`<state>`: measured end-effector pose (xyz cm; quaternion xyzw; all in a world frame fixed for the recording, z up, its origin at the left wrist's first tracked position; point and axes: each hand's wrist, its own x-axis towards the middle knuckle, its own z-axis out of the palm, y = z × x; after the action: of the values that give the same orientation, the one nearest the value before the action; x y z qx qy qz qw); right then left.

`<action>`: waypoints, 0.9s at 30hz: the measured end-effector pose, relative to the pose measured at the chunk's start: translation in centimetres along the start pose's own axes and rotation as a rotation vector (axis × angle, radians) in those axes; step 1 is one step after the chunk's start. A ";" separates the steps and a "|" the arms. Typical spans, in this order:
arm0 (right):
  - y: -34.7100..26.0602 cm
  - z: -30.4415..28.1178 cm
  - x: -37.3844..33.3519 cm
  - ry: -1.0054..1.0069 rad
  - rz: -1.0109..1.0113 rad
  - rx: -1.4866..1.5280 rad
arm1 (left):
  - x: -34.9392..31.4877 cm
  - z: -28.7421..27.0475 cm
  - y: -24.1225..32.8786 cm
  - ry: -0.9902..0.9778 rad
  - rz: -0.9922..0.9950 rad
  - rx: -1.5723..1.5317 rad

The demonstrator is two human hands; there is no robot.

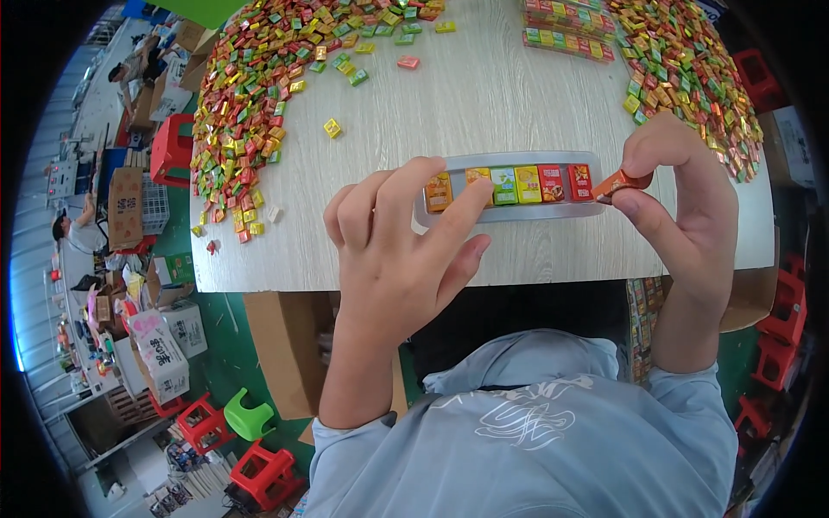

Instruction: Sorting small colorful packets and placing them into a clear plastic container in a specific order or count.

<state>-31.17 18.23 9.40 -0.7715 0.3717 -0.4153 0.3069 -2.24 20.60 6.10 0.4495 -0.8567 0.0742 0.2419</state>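
Observation:
A long, clear plastic tray [516, 215] lies near the table's front edge with a row of small wrapped candies [528, 184] in it, orange, green, yellow and red. A gap in the row shows between the leftmost orange candy [439, 192] and the others. My left hand [401, 229] reaches over the tray's left part, fingers apart, the index fingertip on a yellow-orange candy beside the gap. At the tray's right end, my right hand [682, 190] pinches a red wrapped candy [620, 183] between thumb and index finger, just above the rim.
Loose wrapped candies are heaped at the table's left [246, 129] and right [691, 78]. Filled clear packs [568, 34] are stacked at the far edge. A lone yellow candy [332, 128] lies left of centre. Cardboard boxes [285, 354] stand below the front edge; red stools [263, 475] stand around.

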 end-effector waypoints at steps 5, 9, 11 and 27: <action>0.1 0.2 0.3 -0.004 -0.004 0.004 | -0.1 0.0 0.0 -0.004 -0.003 -0.009; 0.1 0.5 0.6 0.001 0.033 -0.008 | -0.2 0.2 -0.2 0.008 0.012 -0.006; 0.2 0.5 0.6 -0.004 0.032 -0.018 | -0.2 0.4 -0.4 0.020 0.006 -0.016; 1.1 0.5 0.2 0.035 0.012 0.026 | 5.1 0.0 1.7 -0.043 0.109 0.004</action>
<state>-31.05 17.59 8.38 -0.7578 0.3763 -0.4316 0.3128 -6.03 17.82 8.68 0.4043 -0.8847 0.0792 0.2183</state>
